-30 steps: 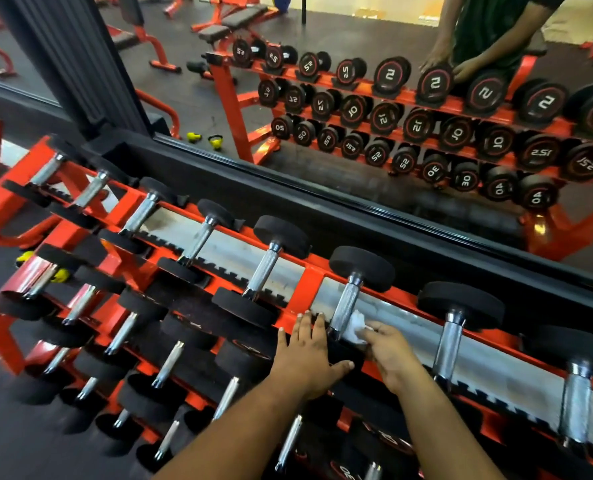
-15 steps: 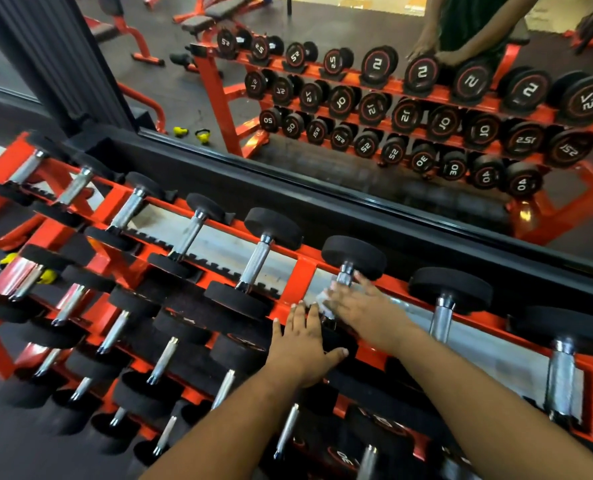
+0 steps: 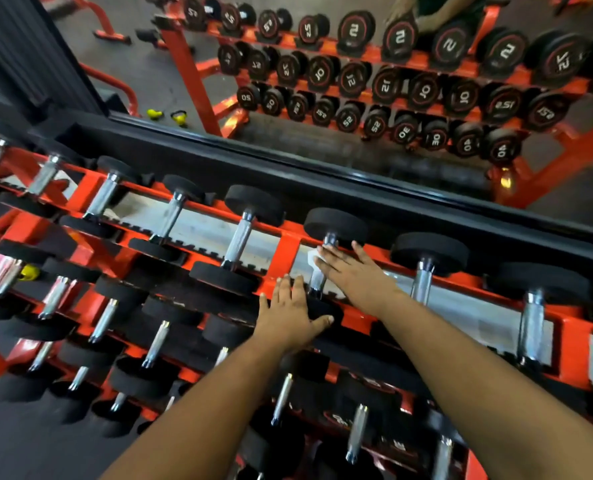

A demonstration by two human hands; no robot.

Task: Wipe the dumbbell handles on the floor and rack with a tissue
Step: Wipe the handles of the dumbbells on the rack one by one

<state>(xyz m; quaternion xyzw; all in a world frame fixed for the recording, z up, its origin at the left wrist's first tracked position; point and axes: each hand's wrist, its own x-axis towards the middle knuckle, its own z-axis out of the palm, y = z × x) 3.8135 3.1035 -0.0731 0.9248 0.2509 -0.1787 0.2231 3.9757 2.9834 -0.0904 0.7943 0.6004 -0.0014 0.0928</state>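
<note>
Right hand [image 3: 354, 275] presses the tissue [image 3: 314, 259] flat-fingered onto a dumbbell handle [image 3: 317, 282] — left hand [image 3: 290, 315], fingers straight, rests on its near weight [image 3: 322, 308].

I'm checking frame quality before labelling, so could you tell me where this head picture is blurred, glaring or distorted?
Head view: motion blur smears the lower-left dumbbells; glare on the chrome handle at far left; wide-angle bending curves the orange rack; the right hand and tissue stay fairly sharp.
</note>
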